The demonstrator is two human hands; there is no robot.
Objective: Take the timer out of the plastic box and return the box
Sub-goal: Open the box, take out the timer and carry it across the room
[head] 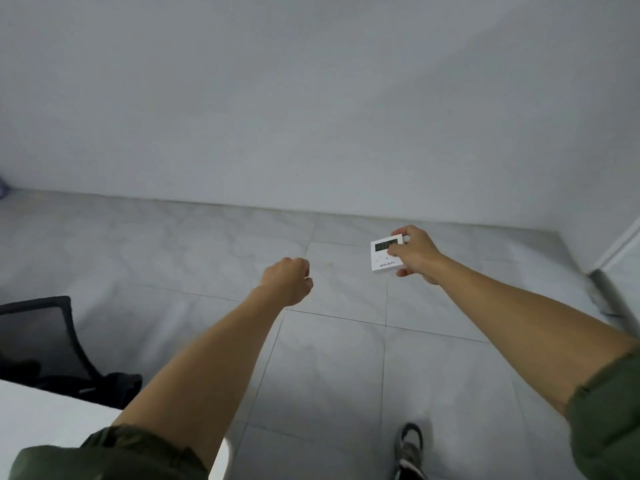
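Now the right hand (pixel 415 252) pinches the timer (pixel 383 255) by its edge above the floor (pixel 346 358), the left hand (pixel 289 280) fisted empty, so a slack grip could drop it; no box shows.

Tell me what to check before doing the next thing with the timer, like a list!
1. Small white rectangular plastic timer out of its box: ok, it is held in the air with no box round it.
2. Right hand grip: ok, thumb and fingers curl round the timer's edges.
3. Left hand free for the box: ok, fingers curled, nothing seen in it.
4. Where the plastic box is: cannot tell, not in view.
5. Black mesh chair out of the way: ok, off to the left.
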